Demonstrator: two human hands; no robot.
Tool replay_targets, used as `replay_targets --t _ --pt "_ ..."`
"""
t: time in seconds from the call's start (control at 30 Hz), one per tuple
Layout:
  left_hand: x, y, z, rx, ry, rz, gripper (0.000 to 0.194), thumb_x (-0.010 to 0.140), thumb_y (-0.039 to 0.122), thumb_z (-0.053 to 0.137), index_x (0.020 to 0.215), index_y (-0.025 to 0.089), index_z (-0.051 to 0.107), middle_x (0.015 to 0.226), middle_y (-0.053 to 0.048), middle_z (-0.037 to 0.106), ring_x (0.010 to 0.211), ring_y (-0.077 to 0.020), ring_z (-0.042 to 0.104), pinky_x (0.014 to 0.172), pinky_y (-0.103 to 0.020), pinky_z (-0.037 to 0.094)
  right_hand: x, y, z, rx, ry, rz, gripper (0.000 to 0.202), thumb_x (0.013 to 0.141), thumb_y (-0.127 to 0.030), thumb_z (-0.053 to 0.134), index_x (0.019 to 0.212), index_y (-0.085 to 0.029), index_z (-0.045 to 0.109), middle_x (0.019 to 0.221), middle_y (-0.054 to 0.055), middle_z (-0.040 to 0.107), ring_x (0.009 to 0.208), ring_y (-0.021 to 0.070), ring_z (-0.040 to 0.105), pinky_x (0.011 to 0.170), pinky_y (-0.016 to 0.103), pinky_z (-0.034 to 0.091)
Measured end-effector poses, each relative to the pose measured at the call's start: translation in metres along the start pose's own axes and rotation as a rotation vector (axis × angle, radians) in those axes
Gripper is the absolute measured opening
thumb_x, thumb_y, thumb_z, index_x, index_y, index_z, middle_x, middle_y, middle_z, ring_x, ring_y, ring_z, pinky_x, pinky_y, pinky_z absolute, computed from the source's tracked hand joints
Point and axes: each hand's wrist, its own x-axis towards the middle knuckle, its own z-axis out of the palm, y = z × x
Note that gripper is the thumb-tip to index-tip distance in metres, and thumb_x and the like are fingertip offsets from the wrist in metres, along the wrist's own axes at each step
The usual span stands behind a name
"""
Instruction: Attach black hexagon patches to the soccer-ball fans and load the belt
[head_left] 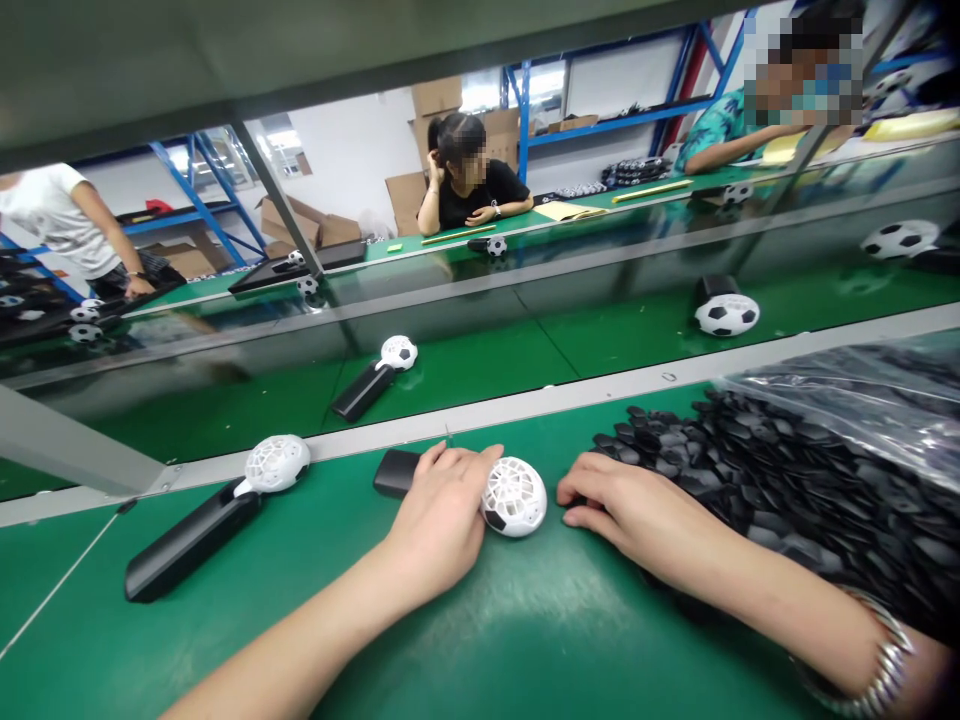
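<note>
My left hand (442, 520) is wrapped over the neck of a handheld fan (514, 497) with a white football-patterned grille head. Its black handle (396, 473) sticks out on the far side of my fingers, and the fan lies on the green bench. To the right of the fan head is my right hand (619, 500), fingers curled together in a pinch, apart from the fan. What sits between those fingertips is too small to make out. Beside and behind that hand spreads a heap of small black plastic pieces (795, 490).
Another football fan (276, 463) lies on the bench at left. Beyond the metal rail (480, 405), a green conveyor belt (480, 350) carries more fans (727, 313). A clear plastic bag (862, 390) covers part of the heap. Several people sit or stand across the line.
</note>
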Motion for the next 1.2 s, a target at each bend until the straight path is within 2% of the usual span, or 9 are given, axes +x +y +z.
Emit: replay_targets --t 0.13,0.27,0.37,0.5,0.63,0.73,0.83,1.07,1.2 --pt "0.000 0.000 -0.001 0.014 -0.006 0.007 0.062 0.067 -0.001 0.039 0.128 0.015 0.038 0.113 -0.008 0.058 0.107 -0.0222 0.048 0.101 -0.047 0.030 -0.004 -0.009 0.000 -0.237 -0.010 -0.011 0.017 0.075 -0.003 0.053 0.076 -0.017 0.062 0.073 0.006 0.061 0.066 0.0228 0.061 0.057 0.032 0.049" --pt "-0.002 0.001 -0.001 0.016 0.005 0.007 0.061 0.068 0.000 0.039 0.127 0.016 0.038 0.111 -0.008 0.059 0.105 -0.0223 0.049 0.099 -0.046 0.031 -0.009 -0.008 0.002 -0.334 -0.041 -0.027 0.033 0.067 0.008 0.044 0.086 -0.012 0.062 0.083 0.012 0.061 0.074 0.0249 0.061 0.065 0.036 0.051" --pt "-0.002 0.001 -0.001 -0.009 0.011 0.024 0.060 0.068 0.001 0.041 0.126 0.016 0.039 0.112 -0.007 0.059 0.106 -0.0219 0.049 0.100 -0.046 0.030 -0.009 -0.002 0.000 -0.195 -0.003 0.008 0.034 0.073 0.005 0.039 0.094 -0.013 0.060 0.086 0.011 0.058 0.070 0.0219 0.059 0.060 0.035 0.050" --pt "0.000 0.000 -0.002 -0.051 0.011 0.035 0.059 0.069 0.000 0.040 0.125 0.019 0.040 0.115 -0.006 0.059 0.108 -0.0215 0.049 0.101 -0.047 0.028 -0.006 -0.005 -0.007 0.252 0.138 -0.074 0.021 0.085 -0.012 0.040 0.088 -0.023 0.059 0.088 0.004 0.060 0.078 0.0182 0.059 0.067 0.030 0.050" --pt "-0.001 0.001 -0.006 -0.080 -0.010 0.030 0.059 0.070 0.004 0.044 0.127 0.019 0.039 0.118 -0.007 0.057 0.114 -0.0225 0.045 0.104 -0.049 0.023 -0.006 -0.014 -0.011 0.485 0.165 -0.013 0.009 0.082 -0.021 0.053 0.080 -0.025 0.062 0.079 0.000 0.065 0.073 0.0171 0.060 0.065 0.028 0.049" --pt "-0.002 0.005 -0.010 -0.146 -0.038 0.019 0.067 0.068 0.021 0.059 0.131 0.020 0.035 0.126 -0.007 0.052 0.121 -0.0264 0.038 0.107 -0.051 0.016 -0.007 -0.016 -0.009 0.519 0.190 0.012 0.005 0.080 -0.023 0.058 0.079 -0.025 0.062 0.077 -0.001 0.065 0.069 0.0168 0.059 0.063 0.028 0.048" --pt "-0.003 0.008 -0.011 -0.189 -0.028 -0.010 0.075 0.065 0.036 0.067 0.131 0.022 0.034 0.126 -0.006 0.051 0.120 -0.0269 0.039 0.108 -0.053 0.012 -0.007 -0.015 -0.006 0.524 0.177 -0.023 0.009 0.082 -0.023 0.055 0.080 -0.025 0.063 0.080 0.000 0.065 0.073 0.0176 0.060 0.065 0.029 0.048" --pt "-0.002 0.010 -0.009 -0.189 -0.004 -0.027 0.072 0.065 0.038 0.069 0.128 0.021 0.038 0.122 -0.006 0.054 0.116 -0.0242 0.044 0.108 -0.051 0.012 -0.005 -0.018 -0.006 0.629 0.159 0.024 0.005 0.080 -0.022 0.057 0.082 -0.023 0.061 0.079 0.000 0.064 0.070 0.0153 0.058 0.064 0.026 0.048" --pt "-0.002 0.011 -0.008 -0.193 0.011 -0.022 0.071 0.066 0.038 0.069 0.127 0.021 0.038 0.121 -0.006 0.055 0.116 -0.0238 0.044 0.108 -0.051 0.013 -0.006 -0.018 -0.003 0.542 0.148 -0.041 0.007 0.082 -0.020 0.054 0.084 -0.022 0.061 0.078 0.001 0.062 0.067 0.0147 0.056 0.059 0.026 0.046"
